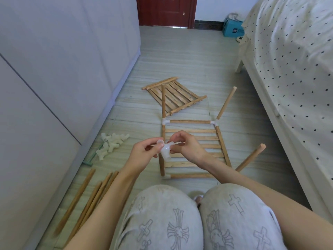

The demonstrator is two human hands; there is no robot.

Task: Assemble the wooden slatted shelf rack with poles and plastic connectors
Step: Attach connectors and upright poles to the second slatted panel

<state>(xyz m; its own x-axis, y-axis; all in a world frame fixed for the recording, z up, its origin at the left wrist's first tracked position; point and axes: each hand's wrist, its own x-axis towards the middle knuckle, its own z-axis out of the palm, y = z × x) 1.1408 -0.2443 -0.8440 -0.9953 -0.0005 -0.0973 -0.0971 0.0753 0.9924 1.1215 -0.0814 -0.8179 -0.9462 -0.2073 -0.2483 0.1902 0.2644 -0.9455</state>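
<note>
At centre frame our left hand [144, 150] and right hand [185, 147] both pinch a translucent plastic connector [165, 150] above the shelf [194, 148]. We judge it goes next onto a pole top, socket lined up. Smooth round poles [86, 195] lie lower left, connectors [111, 143] beyond; a second slatted shelf [173, 95] lies farthest.

Soft, even daylight, faint shadows, sharp centre, with wide-angle bending and slight blur at the edges.

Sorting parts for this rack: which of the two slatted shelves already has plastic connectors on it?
The nearer slatted shelf, under both hands: white corner connectors and upright poles. The far shelf lies bare.
</note>
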